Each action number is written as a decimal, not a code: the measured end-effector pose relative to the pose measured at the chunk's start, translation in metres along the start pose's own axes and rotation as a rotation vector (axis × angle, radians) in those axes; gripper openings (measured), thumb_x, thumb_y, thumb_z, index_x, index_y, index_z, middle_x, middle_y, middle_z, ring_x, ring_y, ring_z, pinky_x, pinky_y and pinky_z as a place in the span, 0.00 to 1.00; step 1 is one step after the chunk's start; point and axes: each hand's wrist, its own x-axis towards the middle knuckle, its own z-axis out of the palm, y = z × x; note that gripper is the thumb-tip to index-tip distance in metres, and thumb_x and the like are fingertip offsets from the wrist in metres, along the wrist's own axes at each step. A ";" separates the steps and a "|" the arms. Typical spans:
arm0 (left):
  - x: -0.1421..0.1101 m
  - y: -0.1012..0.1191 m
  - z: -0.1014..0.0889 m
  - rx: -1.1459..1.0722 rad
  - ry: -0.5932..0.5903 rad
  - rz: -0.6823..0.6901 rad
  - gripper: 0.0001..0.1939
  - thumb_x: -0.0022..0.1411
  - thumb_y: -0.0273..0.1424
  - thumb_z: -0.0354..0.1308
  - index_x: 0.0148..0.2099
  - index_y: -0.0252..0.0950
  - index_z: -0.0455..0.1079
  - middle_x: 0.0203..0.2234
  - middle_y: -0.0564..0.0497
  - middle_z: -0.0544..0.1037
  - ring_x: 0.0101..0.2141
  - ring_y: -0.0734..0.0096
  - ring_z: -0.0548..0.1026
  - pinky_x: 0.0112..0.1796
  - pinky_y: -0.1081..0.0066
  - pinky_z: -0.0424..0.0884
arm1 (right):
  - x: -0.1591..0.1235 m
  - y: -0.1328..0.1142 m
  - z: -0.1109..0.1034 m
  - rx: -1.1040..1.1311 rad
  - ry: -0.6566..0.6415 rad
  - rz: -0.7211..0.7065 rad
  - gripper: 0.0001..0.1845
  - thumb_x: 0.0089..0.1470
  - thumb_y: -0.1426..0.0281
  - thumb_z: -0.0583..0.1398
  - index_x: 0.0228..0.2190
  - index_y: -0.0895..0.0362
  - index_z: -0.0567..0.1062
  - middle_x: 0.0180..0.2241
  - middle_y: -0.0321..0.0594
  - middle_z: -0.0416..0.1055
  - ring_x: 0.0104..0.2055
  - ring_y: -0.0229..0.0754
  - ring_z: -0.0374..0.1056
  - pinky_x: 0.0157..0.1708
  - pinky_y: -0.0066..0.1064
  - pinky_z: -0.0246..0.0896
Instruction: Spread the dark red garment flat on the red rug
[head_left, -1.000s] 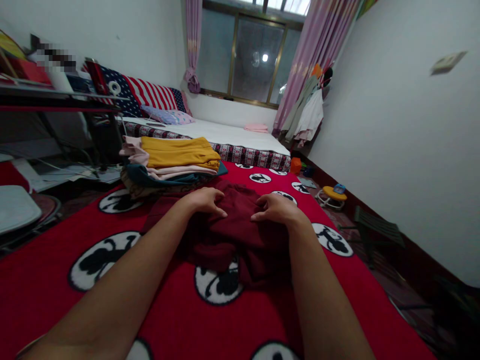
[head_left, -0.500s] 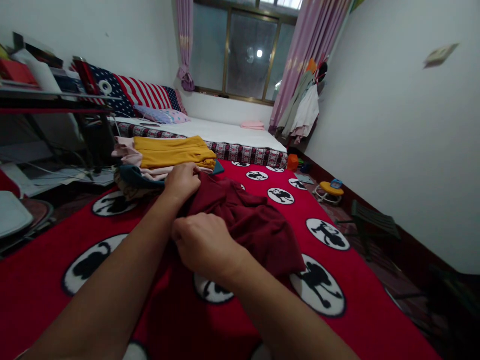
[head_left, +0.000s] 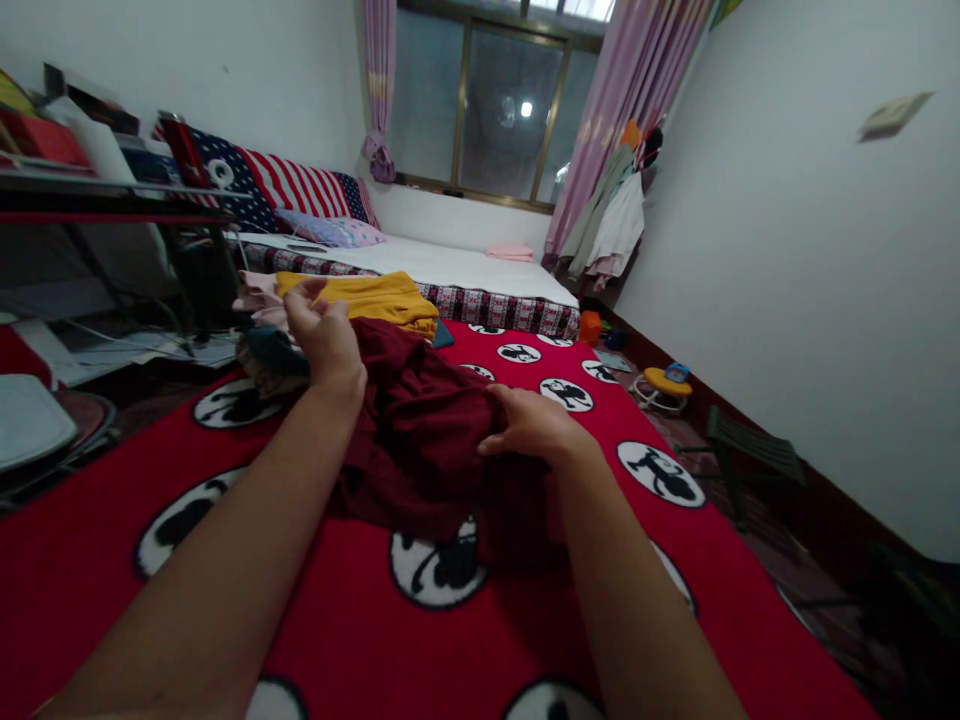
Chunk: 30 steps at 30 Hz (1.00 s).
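A crumpled maroon garment (head_left: 427, 425) lies bunched between my two hands on the red blanket (head_left: 360, 610), which has white circles with dark figures. My right hand (head_left: 536, 425) grips the garment's right side, thumb and fingers closed around a fold. At its upper left, my left hand (head_left: 324, 335) is raised with fingers loosely bent and apart, holding nothing visible. Just behind that hand sits a stack of clothes, with a folded mustard-yellow garment (head_left: 382, 300) on top and a pale pink one (head_left: 261, 295) showing at its left. A dark teal cloth (head_left: 274, 350) shows lower down.
Beyond the blanket stands a bed (head_left: 442, 262) with a white cover. A cluttered desk (head_left: 112, 205) and a chair (head_left: 30, 425) are at left. Along the right wall are a yellow stool (head_left: 666, 381) and a dark folding stool (head_left: 754, 445).
My left hand has let go of the cloth and lifted slightly leftward. My right hand has moved right to the garment's other side. The maroon garment has shifted left and is bunched differently.
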 end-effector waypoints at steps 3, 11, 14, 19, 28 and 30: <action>-0.022 0.031 0.011 -0.131 -0.028 -0.071 0.15 0.55 0.26 0.55 0.47 0.35 0.65 0.48 0.50 0.72 0.50 0.66 0.70 0.49 0.65 0.68 | -0.002 -0.031 0.010 -0.086 0.004 -0.041 0.19 0.50 0.66 0.63 0.45 0.54 0.76 0.47 0.48 0.75 0.48 0.52 0.71 0.40 0.34 0.61; -0.040 0.057 0.011 -0.012 -0.877 -0.084 0.19 0.55 0.39 0.59 0.46 0.35 0.74 0.39 0.46 0.79 0.41 0.61 0.77 0.43 0.63 0.73 | -0.030 -0.089 -0.004 0.365 -0.324 -0.870 0.15 0.55 0.60 0.62 0.40 0.56 0.76 0.35 0.36 0.77 0.35 0.37 0.72 0.30 0.24 0.58; -0.049 0.037 0.012 0.421 -1.070 0.108 0.27 0.51 0.45 0.63 0.51 0.36 0.74 0.49 0.42 0.76 0.50 0.51 0.73 0.51 0.59 0.68 | -0.014 -0.049 -0.002 0.282 -0.063 -0.390 0.18 0.52 0.59 0.64 0.44 0.54 0.75 0.39 0.39 0.77 0.41 0.42 0.72 0.36 0.27 0.60; -0.068 -0.003 0.012 1.135 -0.917 0.119 0.54 0.44 0.50 0.67 0.69 0.42 0.51 0.65 0.30 0.51 0.58 0.32 0.63 0.52 0.50 0.64 | 0.017 0.024 0.021 0.066 0.080 0.254 0.40 0.47 0.48 0.63 0.55 0.58 0.67 0.53 0.56 0.69 0.53 0.55 0.67 0.46 0.38 0.61; -0.063 -0.009 0.013 1.239 -0.909 0.107 0.39 0.40 0.47 0.68 0.54 0.35 0.70 0.46 0.31 0.77 0.47 0.37 0.75 0.43 0.55 0.71 | 0.026 0.016 0.045 0.092 -0.075 0.134 0.56 0.40 0.53 0.68 0.64 0.55 0.52 0.58 0.56 0.65 0.58 0.56 0.64 0.51 0.41 0.60; -0.060 -0.006 0.012 1.229 -0.940 0.084 0.28 0.37 0.43 0.69 0.42 0.35 0.77 0.41 0.34 0.79 0.45 0.39 0.76 0.41 0.57 0.72 | 0.026 0.009 0.042 0.085 -0.095 0.090 0.42 0.41 0.59 0.67 0.58 0.55 0.65 0.53 0.52 0.71 0.54 0.53 0.68 0.47 0.37 0.62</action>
